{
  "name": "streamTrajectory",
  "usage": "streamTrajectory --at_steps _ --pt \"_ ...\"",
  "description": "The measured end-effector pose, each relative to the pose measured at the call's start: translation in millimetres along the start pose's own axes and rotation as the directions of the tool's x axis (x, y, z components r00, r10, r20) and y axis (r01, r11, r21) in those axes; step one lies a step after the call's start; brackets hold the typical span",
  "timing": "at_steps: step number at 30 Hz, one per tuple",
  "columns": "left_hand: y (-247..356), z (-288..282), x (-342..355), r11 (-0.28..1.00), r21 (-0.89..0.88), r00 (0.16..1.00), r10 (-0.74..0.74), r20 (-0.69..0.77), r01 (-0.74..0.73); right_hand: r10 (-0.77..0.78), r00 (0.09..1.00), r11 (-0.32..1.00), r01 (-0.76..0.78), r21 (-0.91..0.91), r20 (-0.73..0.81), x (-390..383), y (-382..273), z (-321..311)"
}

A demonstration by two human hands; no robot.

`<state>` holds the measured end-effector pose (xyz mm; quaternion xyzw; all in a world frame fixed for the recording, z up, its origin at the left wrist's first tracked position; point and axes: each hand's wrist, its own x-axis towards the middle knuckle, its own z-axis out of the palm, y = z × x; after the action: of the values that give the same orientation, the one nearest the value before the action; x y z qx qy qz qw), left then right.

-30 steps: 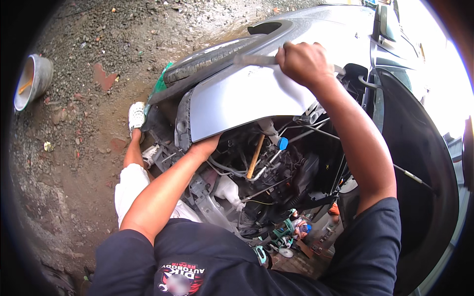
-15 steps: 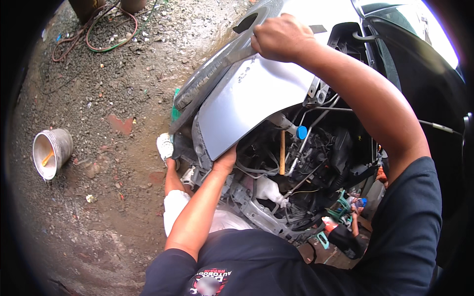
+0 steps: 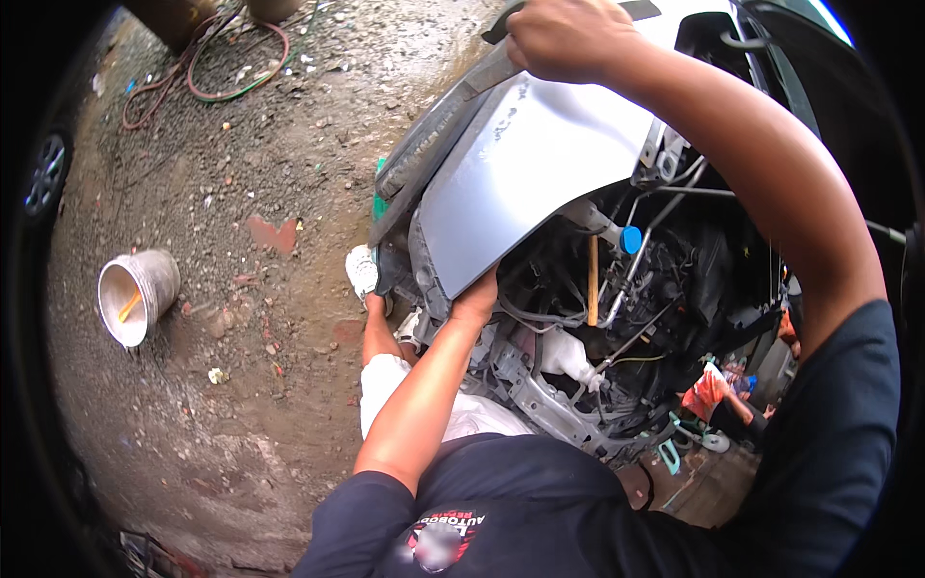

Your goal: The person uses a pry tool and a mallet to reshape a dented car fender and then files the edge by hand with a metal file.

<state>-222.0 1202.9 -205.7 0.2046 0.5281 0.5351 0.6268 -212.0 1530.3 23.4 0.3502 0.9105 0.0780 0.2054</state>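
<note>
A silver-grey car fender (image 3: 549, 164) lies in front of me, with scuffs near its wheel-arch edge. My left hand (image 3: 477, 294) reaches under the fender's front lower corner; its fingers are hidden behind the panel. Over the fender's top, my right hand (image 3: 570, 40) is closed around a long flat metal bar (image 3: 489, 75). One end of the bar points toward the wheel arch, the other shows dark beyond my knuckles. The black tire (image 3: 419, 144) sits beside the arch. A wooden handle (image 3: 593, 279) stands in the engine bay beside a blue cap (image 3: 630, 240).
Hoses and a white plastic reservoir (image 3: 567, 358) fill the open engine bay (image 3: 665, 289). On the gravel to the left stands a tilted bucket (image 3: 159, 279) with something yellow inside. Coiled hoses (image 3: 236, 94) lie at upper left. Another person (image 3: 737, 409) is low at right.
The whole view has shifted, so the car and bucket sit farther right and a wheel shows at the left edge. Both hands keep their places on the fender and bar.
</note>
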Motion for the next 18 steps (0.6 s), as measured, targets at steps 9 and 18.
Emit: streamTrajectory --at_steps 9,18 --pt "-2.9 -2.2 -3.3 0.977 0.190 0.993 0.105 -0.060 -0.091 -0.153 0.976 0.983 0.166 0.074 -0.153 -21.8 -23.3 -33.2" --pt "-4.0 -8.9 1.4 0.921 0.363 0.989 0.149 0.009 -0.142 -0.140 0.966 0.985 0.158 -0.068 0.219 -20.3 -19.4 -23.4"
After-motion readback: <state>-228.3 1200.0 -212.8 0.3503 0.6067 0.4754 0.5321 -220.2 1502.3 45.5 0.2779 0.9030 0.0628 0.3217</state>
